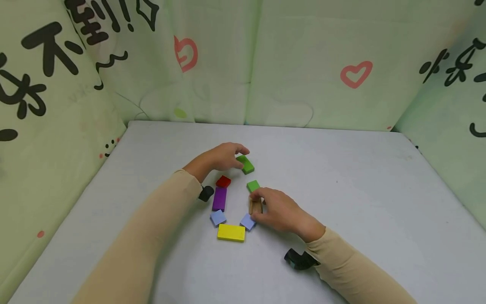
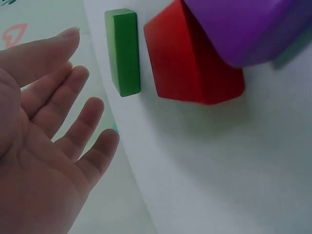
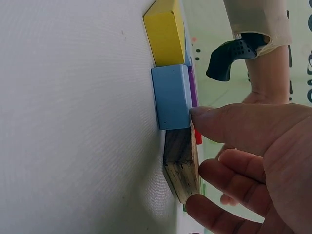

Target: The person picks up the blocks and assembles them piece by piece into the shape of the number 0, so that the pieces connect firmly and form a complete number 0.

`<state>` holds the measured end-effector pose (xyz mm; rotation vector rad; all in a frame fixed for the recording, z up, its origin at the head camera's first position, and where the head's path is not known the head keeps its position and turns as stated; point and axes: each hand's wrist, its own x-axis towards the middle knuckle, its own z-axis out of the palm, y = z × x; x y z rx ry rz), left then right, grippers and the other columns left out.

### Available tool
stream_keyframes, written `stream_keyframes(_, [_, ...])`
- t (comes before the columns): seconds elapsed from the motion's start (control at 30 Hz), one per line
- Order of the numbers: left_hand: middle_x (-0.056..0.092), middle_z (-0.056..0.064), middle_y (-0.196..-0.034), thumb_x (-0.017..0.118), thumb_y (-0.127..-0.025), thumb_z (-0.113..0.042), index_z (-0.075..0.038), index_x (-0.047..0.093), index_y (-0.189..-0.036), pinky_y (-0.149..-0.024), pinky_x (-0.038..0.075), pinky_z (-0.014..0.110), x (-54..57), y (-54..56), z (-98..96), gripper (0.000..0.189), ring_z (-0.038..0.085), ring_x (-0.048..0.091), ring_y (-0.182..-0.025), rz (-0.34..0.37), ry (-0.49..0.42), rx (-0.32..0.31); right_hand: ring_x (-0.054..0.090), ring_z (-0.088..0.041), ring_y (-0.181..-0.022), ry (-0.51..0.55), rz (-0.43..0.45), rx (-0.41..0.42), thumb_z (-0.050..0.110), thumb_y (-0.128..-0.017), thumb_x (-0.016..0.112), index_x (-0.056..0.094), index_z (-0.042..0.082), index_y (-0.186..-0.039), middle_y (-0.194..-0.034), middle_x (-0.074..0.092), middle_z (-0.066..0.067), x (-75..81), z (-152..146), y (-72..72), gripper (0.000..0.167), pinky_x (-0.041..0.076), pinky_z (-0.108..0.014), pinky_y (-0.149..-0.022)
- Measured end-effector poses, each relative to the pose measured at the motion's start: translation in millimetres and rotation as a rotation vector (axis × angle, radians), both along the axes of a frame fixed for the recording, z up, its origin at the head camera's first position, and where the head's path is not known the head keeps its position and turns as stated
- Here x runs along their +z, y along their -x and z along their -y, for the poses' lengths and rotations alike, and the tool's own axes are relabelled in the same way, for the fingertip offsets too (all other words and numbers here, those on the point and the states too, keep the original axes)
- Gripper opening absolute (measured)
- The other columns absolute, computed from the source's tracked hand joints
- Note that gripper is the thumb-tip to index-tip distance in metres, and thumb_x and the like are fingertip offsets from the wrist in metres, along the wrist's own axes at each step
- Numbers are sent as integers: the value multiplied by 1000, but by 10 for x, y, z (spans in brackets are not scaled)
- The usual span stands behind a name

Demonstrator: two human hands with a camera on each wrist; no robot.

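My left hand hovers over a green block at the far end of a ring of blocks. Its fingers are spread and loosely bent; in the left wrist view that hand holds nothing, with a green block beyond the fingertips. My right hand spans a wooden block, a finger at its far end and the thumb by the light blue block adjoining it. In the right wrist view the thumb tip lies at the blue block's edge, beside the wooden block.
A smaller green block lies beyond the wooden one. The left side has a red block, a purple block and another light blue block. A yellow block lies nearest me. Printed cloth surrounds the white table.
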<state>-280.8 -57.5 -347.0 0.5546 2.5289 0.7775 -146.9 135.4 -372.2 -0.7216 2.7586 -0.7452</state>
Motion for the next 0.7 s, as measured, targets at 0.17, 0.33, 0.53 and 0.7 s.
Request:
stream_keyframes(0.17, [49, 5, -150, 65, -98, -13, -14, 52, -146, -110, 37, 41, -36, 25, -13, 50, 25, 42, -137, 10, 21, -23, 60, -23, -103, -6, 5, 0, 18, -88, 76, 62, 2, -124, -118, 66, -6, -11, 4, 0, 41, 50, -41, -93])
stream_keyframes(0.33, [47, 4, -150, 65, -97, -14, -16, 53, -146, -112, 34, 42, -81, 51, -16, 50, 24, 40, -138, 22, 48, -39, 61, -23, -104, -5, 4, 3, 18, -88, 76, 62, 2, -124, -119, 65, -6, -12, 3, 0, 41, 50, -41, -94])
stream_keyframes(0.53, [47, 3, -151, 66, -97, -13, -16, 52, -146, -114, 31, 41, -101, 60, -8, 51, 23, 37, -140, 28, 54, -51, 61, -22, -103, -9, 1, 0, 18, -88, 76, 62, 2, -124, -119, 65, -6, -12, 5, -4, 42, 50, -40, -93])
stream_keyframes(0.7, [48, 3, -150, 65, -97, -12, -16, 53, -146, -114, 31, 41, -115, 58, -25, 51, 23, 38, -140, 25, 46, -44, 61, -22, -102, -13, -1, -6, 18, -88, 76, 62, 3, -124, -119, 66, -6, -11, 2, -3, 42, 50, -40, -92])
